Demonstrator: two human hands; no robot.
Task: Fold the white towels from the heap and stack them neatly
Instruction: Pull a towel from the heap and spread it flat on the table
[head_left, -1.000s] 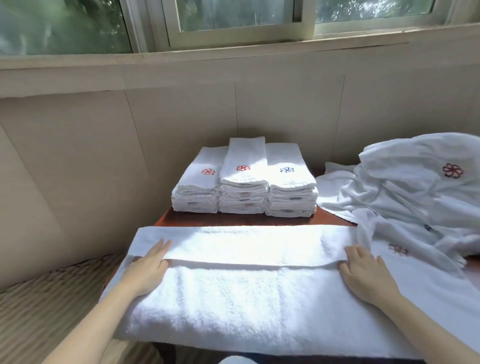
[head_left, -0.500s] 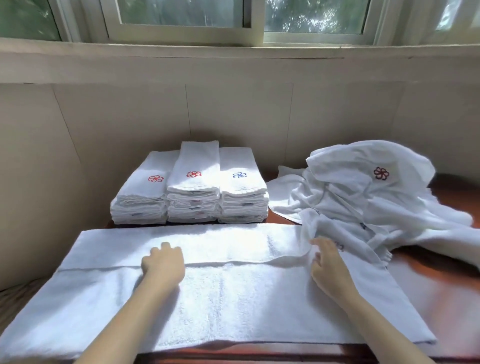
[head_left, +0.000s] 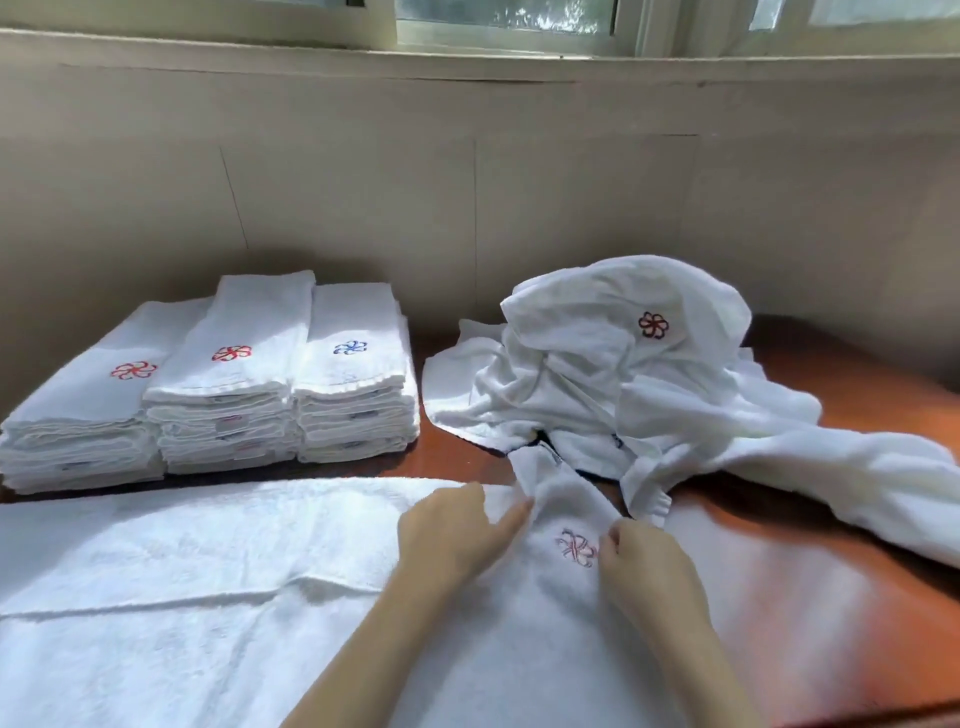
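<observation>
1. Straightening the right end of the towel (head_left: 208, 649) looks like the step in hand. A bunched strip of cloth runs from there up toward the heap (head_left: 623, 374), and I cannot tell whether it belongs to this towel or to another.
2. My left grip (head_left: 457, 535) lies on the towel with its fingers nearly straight and holds nothing. It should press down there as the anchor.
3. My right grip (head_left: 644, 566), at 3 o'clock of the left, has its fingers curled into the cloth. It seems to pinch a fold just beside the emblem (head_left: 576, 548). A slow pull toward 3 o'clock should flatten the bunching without skewing the fold line.
4. The towel lies along the near edge of the counter (head_left: 831, 597), from 9 o'clock across to my grips. It is white, nubby terry with one long edge folded over, and it is rumpled only at the right.
5. Three finished stacks (head_left: 223, 395) sit side by side at 10 o'clock, and the heap is at 1 o'clock.
</observation>
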